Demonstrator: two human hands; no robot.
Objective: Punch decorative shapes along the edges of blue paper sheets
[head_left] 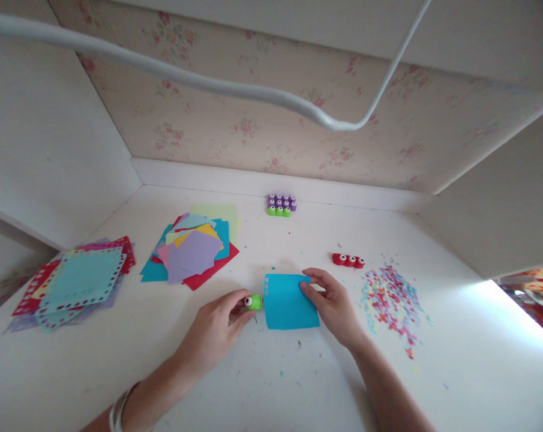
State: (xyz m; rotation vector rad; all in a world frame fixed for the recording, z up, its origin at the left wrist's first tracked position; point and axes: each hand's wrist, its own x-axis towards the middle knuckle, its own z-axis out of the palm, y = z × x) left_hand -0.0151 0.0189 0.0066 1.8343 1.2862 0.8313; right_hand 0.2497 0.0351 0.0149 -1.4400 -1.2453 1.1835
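Note:
A blue paper square point(289, 303) lies flat on the white desk point(271, 384) in front of me. My left hand point(217, 333) is closed round a small green hole punch point(254, 302), which sits against the paper's left edge, where a few punched holes show. My right hand point(332, 303) rests on the paper's right side, with its fingers pressing down on the top right corner and holding the sheet in place.
A pile of plain coloured sheets point(192, 252) lies at the back left. A stack of sheets with punched borders point(75, 282) is at the far left. Purple and green punches point(281, 204) stand by the wall, red punches point(348, 260) at right, beside confetti point(390, 300).

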